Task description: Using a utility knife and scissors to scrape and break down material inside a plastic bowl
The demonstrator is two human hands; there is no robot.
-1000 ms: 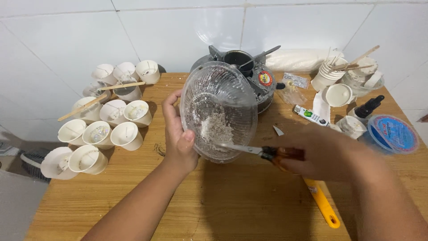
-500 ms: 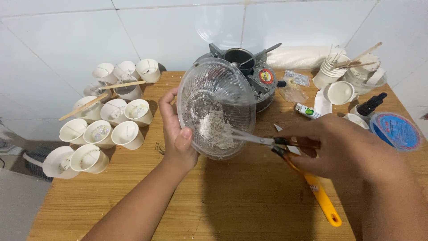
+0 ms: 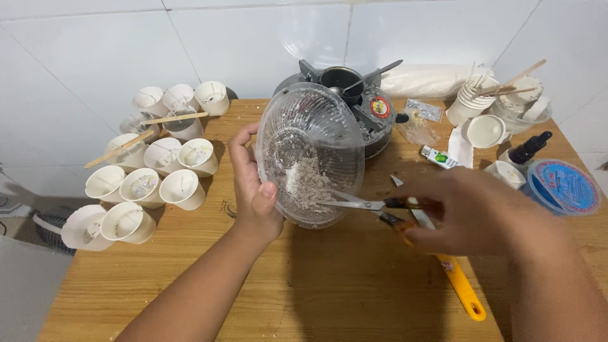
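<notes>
Here the left hand point(image 3: 254, 190) clasps the rim of a clear ribbed plastic bowl point(image 3: 310, 152), thumb inside, fingers curled behind, holding it tilted on edge above the wooden table point(image 3: 304, 297); the right hand point(image 3: 472, 212) is clenched around a pair of scissors point(image 3: 358, 202), whose blades reach into the bowl and touch the whitish crumbly flakes point(image 3: 304, 183) clinging to its lower wall; white paper cups point(image 3: 158, 171) cluster well to the left.

I see a wooden worktop point(image 3: 329, 297): white paper cups point(image 3: 158, 171) along its left edge, small stove point(image 3: 370, 117) at back edge, blue-lidded tub point(image 3: 563, 187) at right edge.
</notes>
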